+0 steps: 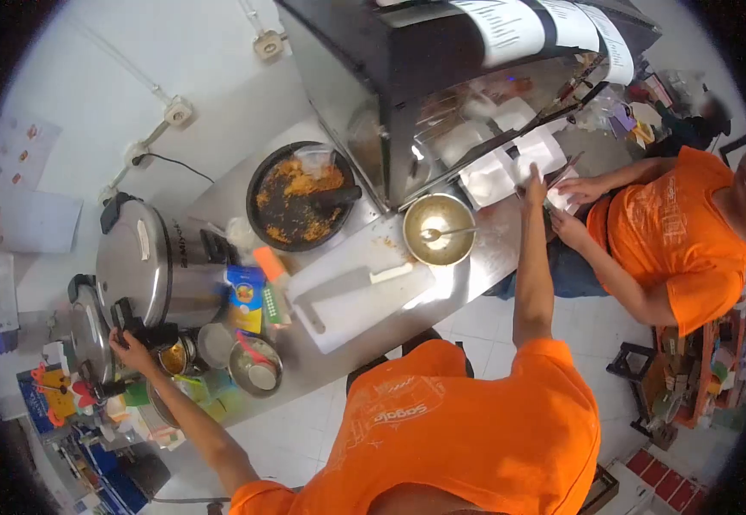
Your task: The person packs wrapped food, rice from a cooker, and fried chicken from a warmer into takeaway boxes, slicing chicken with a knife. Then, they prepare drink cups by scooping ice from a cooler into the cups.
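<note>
Cooker (158,266): left side; left hand (134,352) at its black handle (145,333); a hard pull might drag it.
Foam boxes (487,184): far right, right hand (533,184) against them.
Fingers: too small to judge; I cannot tell whether either hand grasps.
Metal bowl (439,229): left of the right forearm; a careless sweep could tip it (spoon (459,230) included).
Co-worker's hand (580,189): just beside the right hand; a bump could knock boxes askew.

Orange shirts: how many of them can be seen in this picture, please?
2. The camera wearer's orange shirt is at the bottom centre; the co-worker's orange shirt is at the right. Others could be hidden in the cluttered background.
</note>
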